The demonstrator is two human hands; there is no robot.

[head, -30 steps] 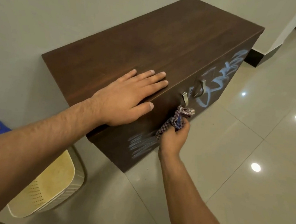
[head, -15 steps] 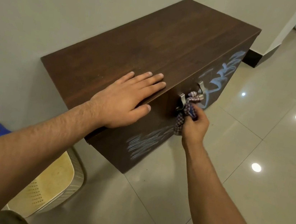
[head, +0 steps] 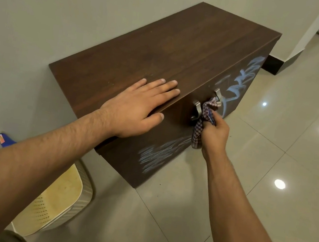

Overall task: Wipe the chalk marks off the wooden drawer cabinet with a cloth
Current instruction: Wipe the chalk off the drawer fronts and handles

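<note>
Big item: wooden drawer cabinet (head: 162,60), a dark brown wood-grain box with a matte top, back to the wall. Its front carries pale blue chalk marks (head: 160,155), hatching at the near end and loops at the far end. Both look intact, so I judge wiping has barely started. On the cabinet top the left hand (head: 136,107) lies flat, fingers straight, bracing. The right hand (head: 214,134) has slid from the near hatching to mid-front, fingers curled round the checked cloth (head: 203,122), which is bunched and soft against the curved metal handles (head: 196,109).

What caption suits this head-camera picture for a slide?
Left hand flat on the wooden cabinet, right hand holding a checked cloth by the handles, chalk marks on the front.
</note>
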